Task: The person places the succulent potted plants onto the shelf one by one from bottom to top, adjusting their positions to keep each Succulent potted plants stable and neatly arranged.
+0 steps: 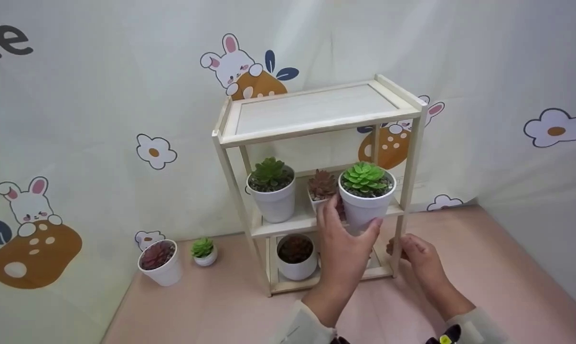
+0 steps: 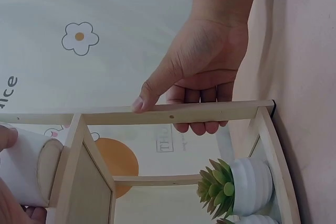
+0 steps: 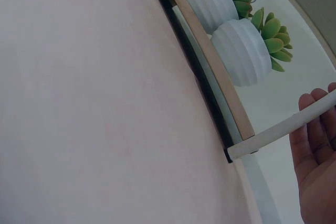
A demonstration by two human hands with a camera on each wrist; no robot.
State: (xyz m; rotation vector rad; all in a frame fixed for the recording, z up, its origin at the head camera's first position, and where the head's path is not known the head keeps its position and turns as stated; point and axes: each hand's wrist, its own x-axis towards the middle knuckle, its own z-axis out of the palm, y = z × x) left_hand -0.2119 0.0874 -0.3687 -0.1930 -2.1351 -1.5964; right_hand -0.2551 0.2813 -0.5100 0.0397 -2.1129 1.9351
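A small wooden rack (image 1: 316,111) with white panels stands ahead of me. My left hand (image 1: 343,246) holds a white-potted bright green succulent (image 1: 364,191), fingers on its left side and thumb low on its right, at the right end of the middle shelf. The pot's base shows close to the shelf board in the left wrist view. My right hand (image 1: 424,260) grips the rack's right front post (image 2: 173,115), thumb along one side, fingertips showing past the other. A reddish succulent (image 1: 322,184) sits behind my left fingers, its pot partly hidden.
On the middle shelf's left is a dark green succulent (image 1: 270,203). The bottom shelf holds a brown plant (image 1: 295,267) and ribbed white pots (image 3: 241,53) with green succulents. On the pink table, left, stand a red succulent (image 1: 161,267) and a tiny green one (image 1: 203,251).
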